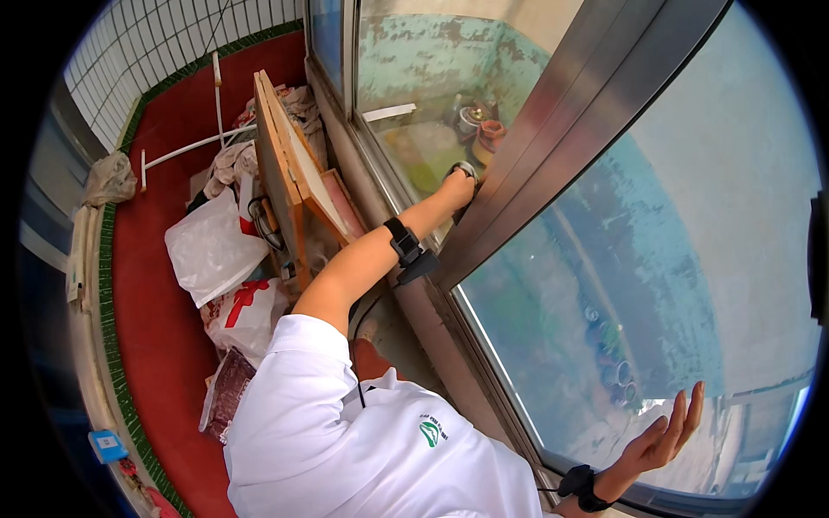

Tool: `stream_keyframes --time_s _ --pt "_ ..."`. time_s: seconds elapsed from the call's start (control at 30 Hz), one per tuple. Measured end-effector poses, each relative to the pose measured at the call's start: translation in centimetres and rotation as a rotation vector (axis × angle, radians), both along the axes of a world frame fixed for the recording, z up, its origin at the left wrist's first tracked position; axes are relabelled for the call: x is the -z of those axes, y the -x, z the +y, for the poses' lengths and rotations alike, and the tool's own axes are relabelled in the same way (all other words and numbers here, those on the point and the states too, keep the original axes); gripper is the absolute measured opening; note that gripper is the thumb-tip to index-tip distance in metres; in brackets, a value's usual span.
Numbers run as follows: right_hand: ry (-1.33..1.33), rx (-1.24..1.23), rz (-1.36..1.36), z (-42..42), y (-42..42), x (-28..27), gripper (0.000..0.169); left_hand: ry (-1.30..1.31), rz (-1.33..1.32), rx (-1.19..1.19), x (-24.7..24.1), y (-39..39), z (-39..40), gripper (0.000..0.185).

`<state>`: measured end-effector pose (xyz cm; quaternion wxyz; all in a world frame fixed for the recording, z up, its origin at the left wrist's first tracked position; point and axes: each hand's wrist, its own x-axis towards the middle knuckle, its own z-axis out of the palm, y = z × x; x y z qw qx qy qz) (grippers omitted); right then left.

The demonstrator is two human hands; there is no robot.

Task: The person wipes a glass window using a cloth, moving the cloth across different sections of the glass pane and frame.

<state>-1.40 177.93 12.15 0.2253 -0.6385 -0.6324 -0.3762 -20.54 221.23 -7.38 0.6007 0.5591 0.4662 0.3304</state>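
My left hand [458, 186] is closed on a small grey and black object [467, 169], its kind unclear and partly hidden by the fingers. This hand is beside the broad metal window frame [550, 146], in front of the left glass pane [414, 146]. At the lower right, my right hand [657, 440] is raised with its fingers apart and nothing in it. Behind it is the large right glass pane [557, 324]; whether the fingertips touch the glass cannot be made out. Both wrists wear black straps.
Wooden boards [278, 155] lean upright left of the sill [414, 311]. White plastic bags [214, 246] and bundled cloths [233, 162] crowd the red surface [149, 259]. A white rod [201, 144] crosses behind them. A blue box [107, 447] lies lower left. Flowerpots [486, 139] show beyond the glass.
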Motion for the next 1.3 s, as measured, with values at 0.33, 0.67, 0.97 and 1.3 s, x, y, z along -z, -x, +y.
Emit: stream_keyframes --time_s 0.33,0.67,0.97,1.3 --pt "-0.053 0.015 0.011 0.4 -0.6 0.5 0.031 -0.179 0.094 0.132 -1.4 0.7 0.1 0.025" --pt "-0.115 0.081 -0.099 1.7 0.0 0.6 0.029 0.552 -0.197 0.017 16.9 0.3 4.7 0.01" --pt "-0.143 0.234 -0.257 3.9 2.2 -0.7 0.027 0.531 -0.066 -0.423 18.4 1.3 11.8 0.023" --pt "-0.187 0.283 -0.278 5.1 2.7 -1.1 0.028 -0.524 -0.244 -0.372 -3.8 1.1 5.6 0.057"
